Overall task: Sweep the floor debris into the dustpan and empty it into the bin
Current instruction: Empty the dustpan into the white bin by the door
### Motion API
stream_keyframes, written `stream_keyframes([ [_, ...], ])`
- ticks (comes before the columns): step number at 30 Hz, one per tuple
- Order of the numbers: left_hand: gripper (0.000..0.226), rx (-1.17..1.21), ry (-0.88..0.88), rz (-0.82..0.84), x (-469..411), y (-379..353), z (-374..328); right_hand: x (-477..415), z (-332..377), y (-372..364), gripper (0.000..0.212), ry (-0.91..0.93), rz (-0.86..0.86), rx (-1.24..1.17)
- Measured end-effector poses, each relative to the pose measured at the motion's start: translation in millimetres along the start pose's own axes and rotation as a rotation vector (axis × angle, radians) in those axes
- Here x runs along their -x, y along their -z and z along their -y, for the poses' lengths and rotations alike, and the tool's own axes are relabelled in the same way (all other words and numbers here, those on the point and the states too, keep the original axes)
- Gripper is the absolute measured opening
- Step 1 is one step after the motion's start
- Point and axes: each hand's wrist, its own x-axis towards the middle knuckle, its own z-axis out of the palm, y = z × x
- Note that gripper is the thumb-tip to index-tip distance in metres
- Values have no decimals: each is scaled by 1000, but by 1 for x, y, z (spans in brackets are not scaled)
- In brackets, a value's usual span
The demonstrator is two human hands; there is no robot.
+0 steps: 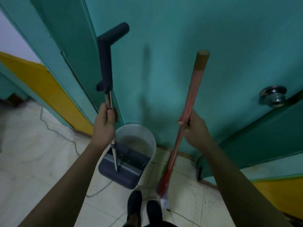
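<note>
My left hand (pixel 105 124) grips the thin metal shaft of the long-handled dustpan, whose dark blue-grey pan (pixel 122 169) hangs at the near rim of a white bin (pixel 151 140). A little dark debris lies inside the pan near its comb teeth. The dustpan's dark grip (pixel 109 53) rises above my hand. My right hand (pixel 195 128) holds the reddish broom handle (pixel 195 89) upright. The broom's red bristle head (pixel 164 182) rests on the floor to the right of the bin.
A teal door (pixel 188 54) with a metal knob (pixel 273 95) stands right behind the bin. A thin cable (pixel 54 131) snakes across the pale tiled floor at left. My dark shoes (pixel 144 208) stand just in front of the pan. Yellow-painted wall bases run at left and right.
</note>
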Motion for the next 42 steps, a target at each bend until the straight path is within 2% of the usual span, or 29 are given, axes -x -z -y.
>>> stream_keyframes([
  [6, 20, -26, -47, 232, -47, -12, -12, 0, 1, 7, 13, -44, -62, 0],
  [14, 34, -114, -173, 413, -75, -46, -26, 15, -11, 26, 14, -91, -156, -47],
  [18, 17, -258, -206, 522, -79, -66, -39, 25, -22, 34, 9, -138, -201, -66],
  [24, 15, -333, -229, 690, -79, -92, -42, 40, -39, 37, 8, -187, -250, -68],
  [32, 14, -323, -165, 794, -73, -120, -42, 57, -55, 39, 11, -237, -275, -56],
  [38, 13, -329, -217, 827, -67, -135, -46, 63, -65, 46, 10, -267, -291, -63],
  [42, 26, -332, -238, 860, -62, -142, -47, 66, -72, 49, 12, -277, -300, -38],
])
